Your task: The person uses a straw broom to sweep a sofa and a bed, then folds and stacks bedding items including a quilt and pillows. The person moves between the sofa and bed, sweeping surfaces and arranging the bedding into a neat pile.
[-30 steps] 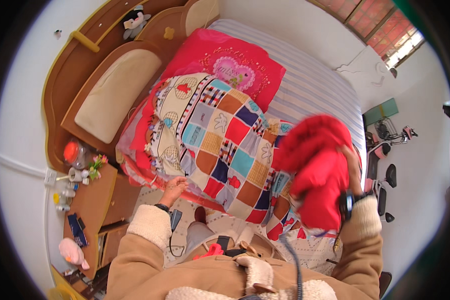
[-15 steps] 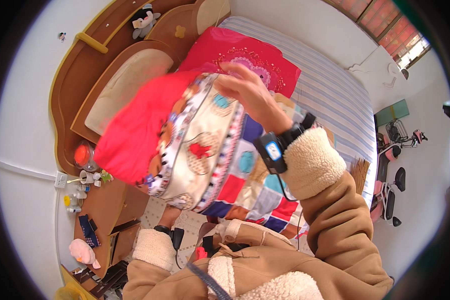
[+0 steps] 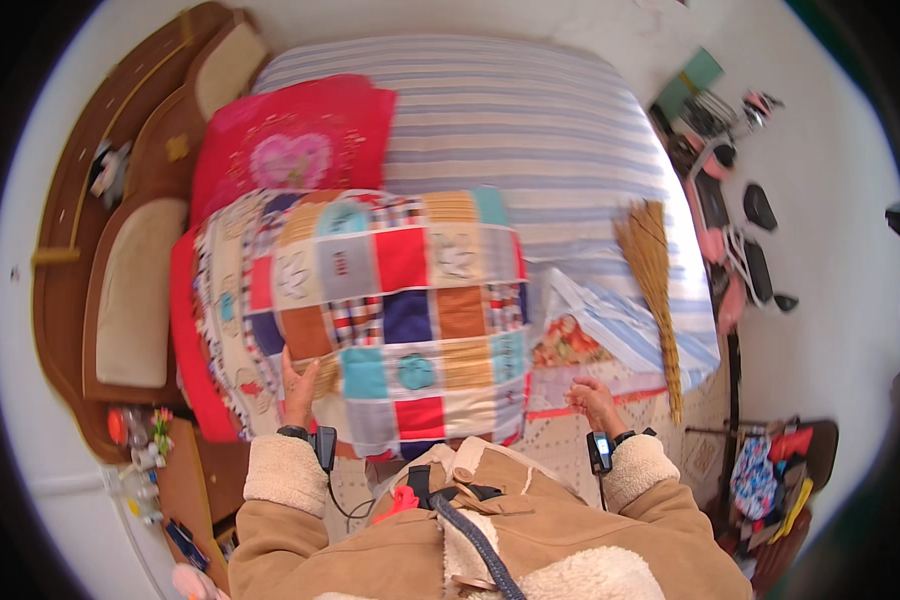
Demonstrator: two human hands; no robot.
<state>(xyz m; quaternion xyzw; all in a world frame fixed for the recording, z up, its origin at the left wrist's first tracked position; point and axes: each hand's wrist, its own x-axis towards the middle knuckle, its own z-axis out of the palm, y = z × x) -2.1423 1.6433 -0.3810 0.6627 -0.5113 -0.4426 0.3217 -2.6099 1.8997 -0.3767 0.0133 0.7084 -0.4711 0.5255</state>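
Observation:
A patchwork quilt [image 3: 407, 316], folded into a thick bundle, lies on the near left part of the bed. Its squares are red, blue, brown, grey and cream, and a red edge shows along its left side. My left hand [image 3: 298, 388] rests against the near side of the bundle, thumb and fingers apart, not closed round the cloth. Over the bed's near edge, to the right of the quilt, my right hand [image 3: 594, 402] holds nothing; its fingers are slightly bent and apart. Just behind the quilt is a red pillow [image 3: 362, 130] with a pink heart.
A blue-and-white striped sheet [image 3: 510, 120] covers the bed; its near right corner is folded back over a flowered layer [image 3: 570, 342]. A straw broom [image 3: 653, 280] lies along the right side. A brown headboard [image 3: 135, 300] and a wooden desk [image 3: 180, 470] stand left, a loaded chair [image 3: 820, 450] right.
The quilt bundle was lifted and tilted with my right hand on top; now it lies on the bed. My right hand has come down to the right, away from it. The view has turned.

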